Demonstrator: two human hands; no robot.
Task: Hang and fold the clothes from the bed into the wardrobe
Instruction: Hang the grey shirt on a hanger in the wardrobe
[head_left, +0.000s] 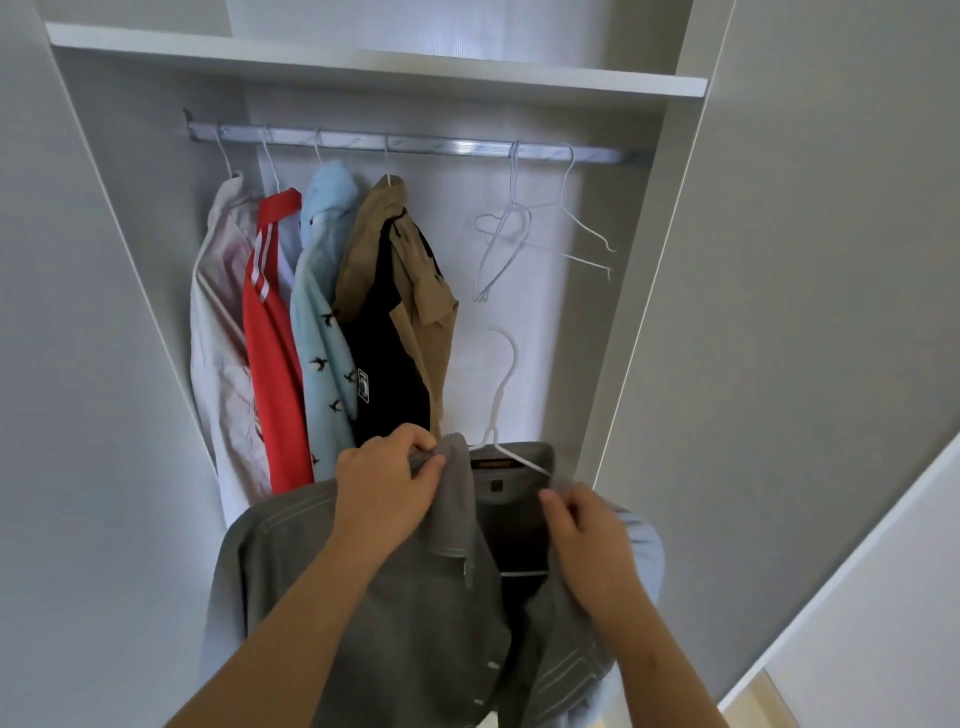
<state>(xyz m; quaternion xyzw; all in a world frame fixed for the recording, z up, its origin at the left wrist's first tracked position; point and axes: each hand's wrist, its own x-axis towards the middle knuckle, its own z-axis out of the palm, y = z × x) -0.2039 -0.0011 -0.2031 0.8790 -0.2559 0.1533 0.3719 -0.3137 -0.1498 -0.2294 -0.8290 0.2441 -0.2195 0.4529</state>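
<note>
A grey button-up shirt (415, 613) is held up in front of the open wardrobe, with a white wire hanger (501, 395) inside its neck and the hook sticking up. My left hand (387, 483) pinches the shirt's collar on the left. My right hand (587, 535) grips the shirt's right shoulder and front edge. The metal rail (415, 143) runs across the wardrobe above. On its left half hang a pale pink garment (221, 338), a red top (272, 364), a light blue bird-print shirt (324, 332) and a tan and black jacket (400, 322).
Two bare white wire hangers (530, 234) hang on the rail's right half, with open space below them. A white shelf (374, 62) sits above the rail. An open white wardrobe door (810, 312) stands at the right, and a white side panel (78, 364) at the left.
</note>
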